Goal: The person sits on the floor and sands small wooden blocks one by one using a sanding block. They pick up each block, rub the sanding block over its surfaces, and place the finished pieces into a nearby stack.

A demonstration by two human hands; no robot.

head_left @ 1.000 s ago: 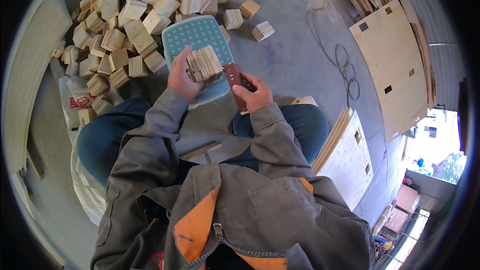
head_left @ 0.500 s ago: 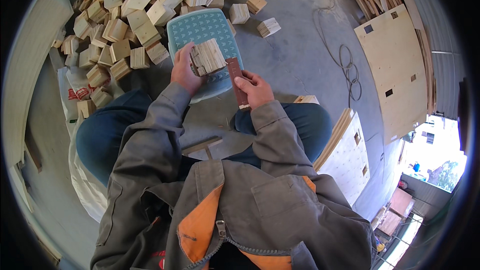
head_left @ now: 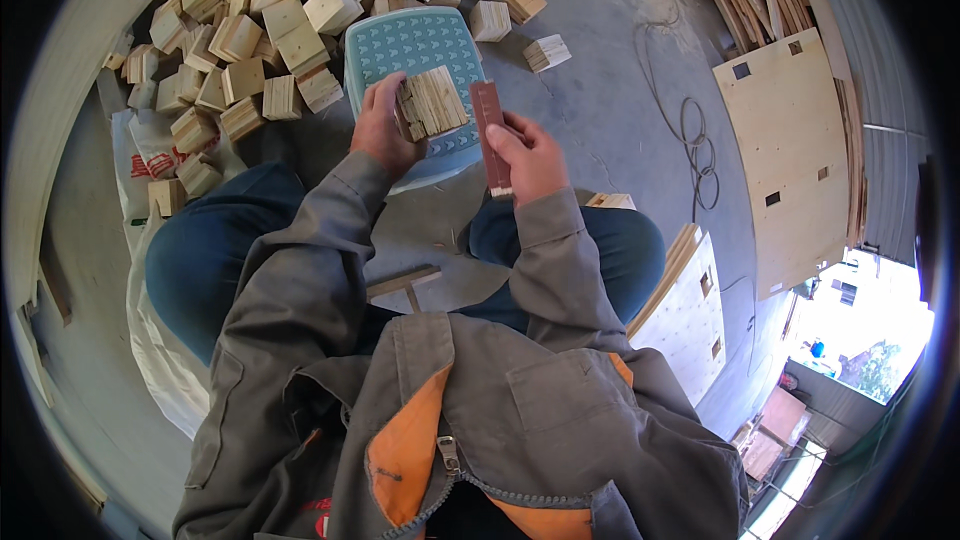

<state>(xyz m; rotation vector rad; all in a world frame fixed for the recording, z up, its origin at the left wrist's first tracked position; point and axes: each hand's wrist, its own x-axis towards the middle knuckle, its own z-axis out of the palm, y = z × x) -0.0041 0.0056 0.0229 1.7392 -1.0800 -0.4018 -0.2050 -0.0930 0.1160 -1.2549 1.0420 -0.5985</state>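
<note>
My left hand [head_left: 385, 130] is closed around a layered plywood block [head_left: 436, 103], its striped edge turned up, over a light blue plastic stool [head_left: 405, 40]. In my closed right hand [head_left: 532, 155] is a flat reddish-brown sanding stick [head_left: 492, 138] with a pale lower end. It stands nearly upright at the block's right side; whether it touches the block, I cannot tell. My right thumb lies along the stick's face. The fingers behind both things are partly hidden.
A big heap of plywood blocks [head_left: 240, 30] lies at the far left, with a few loose ones [head_left: 546, 53] right of the stool. A white sack [head_left: 160, 340] lies by my left knee. Plywood panels [head_left: 785, 160] and a coiled cable [head_left: 697, 155] are on the right.
The sanding stick has slid away from me along the block's right side. Both hands have shifted slightly right in the picture, keeping their holds. The view has also moved a little.
</note>
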